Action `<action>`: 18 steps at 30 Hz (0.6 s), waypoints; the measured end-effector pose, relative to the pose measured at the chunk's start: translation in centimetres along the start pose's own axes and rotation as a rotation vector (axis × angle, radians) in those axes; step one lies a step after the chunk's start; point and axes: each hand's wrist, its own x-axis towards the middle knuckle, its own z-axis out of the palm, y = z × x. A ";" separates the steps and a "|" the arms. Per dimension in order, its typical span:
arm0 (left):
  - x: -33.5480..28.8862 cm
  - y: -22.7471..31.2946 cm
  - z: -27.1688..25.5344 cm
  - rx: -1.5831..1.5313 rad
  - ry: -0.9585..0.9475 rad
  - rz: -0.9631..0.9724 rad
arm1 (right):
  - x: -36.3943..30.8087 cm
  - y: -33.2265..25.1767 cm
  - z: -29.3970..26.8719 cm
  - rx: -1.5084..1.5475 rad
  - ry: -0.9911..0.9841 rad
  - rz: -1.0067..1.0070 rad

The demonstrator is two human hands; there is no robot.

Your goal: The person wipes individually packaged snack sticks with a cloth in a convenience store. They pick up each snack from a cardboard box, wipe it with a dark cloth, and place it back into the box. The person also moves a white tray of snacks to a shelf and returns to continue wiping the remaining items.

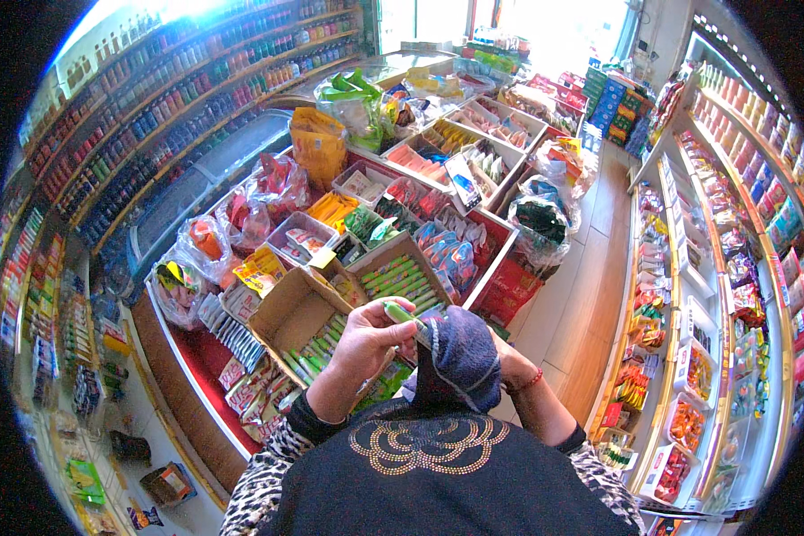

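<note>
My left hand (366,347) is closed round a slim green-wrapped stick (398,312), pinching it between thumb and fingers with one end poking out. A dark blue-grey cloth (464,357) is bunched in my right hand (515,364) and meets the stick's near end. The cloth covers most of my right fingers. Below and beyond my hands, an open cardboard box (286,308) holds several more green sticks (406,279) in rows. What lies directly under the cloth is hidden.
Bins of packaged snacks surround the box on a low red-sided display (207,357). Plastic bags (204,239) and an orange bag (317,143) stand along its left side. Snack shelves (657,357) line the right, beside a tiled aisle (590,259). Bottle shelves (188,80) rise at the far left.
</note>
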 end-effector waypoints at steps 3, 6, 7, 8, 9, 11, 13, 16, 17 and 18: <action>0.4 0.0 -0.6 0.066 0.122 0.080 | -0.9 -0.5 -0.2 -0.352 0.041 -0.042; 1.3 1.8 -2.0 -0.021 0.052 0.241 | -1.8 -0.6 -1.1 -0.514 0.055 -0.129; 1.5 2.1 -2.2 -0.080 0.027 0.281 | -1.6 -0.4 -1.6 -0.802 0.048 -0.138; 1.6 2.5 -2.4 -0.150 0.016 0.333 | -1.8 -0.3 -2.1 -1.023 0.098 -0.219; 1.7 2.5 -2.3 -0.215 0.046 0.306 | -1.1 0.3 -2.4 -0.697 0.256 -0.118; 1.7 1.9 -1.9 -0.093 -0.029 0.212 | -0.3 0.7 -3.5 -0.741 0.385 -0.035; 1.5 0.1 -0.8 0.030 -0.089 0.144 | 0.5 1.1 -3.9 -0.838 0.386 -0.094; 1.0 -3.4 0.8 0.630 0.060 -0.004 | 1.2 2.2 -2.7 -0.121 0.350 -0.093; 1.0 -3.9 0.9 0.719 -0.033 0.170 | 1.5 2.7 -2.0 0.012 0.369 -0.146; 1.0 -4.5 1.1 0.863 -0.148 0.254 | 1.7 3.3 -1.2 -0.323 0.376 -0.334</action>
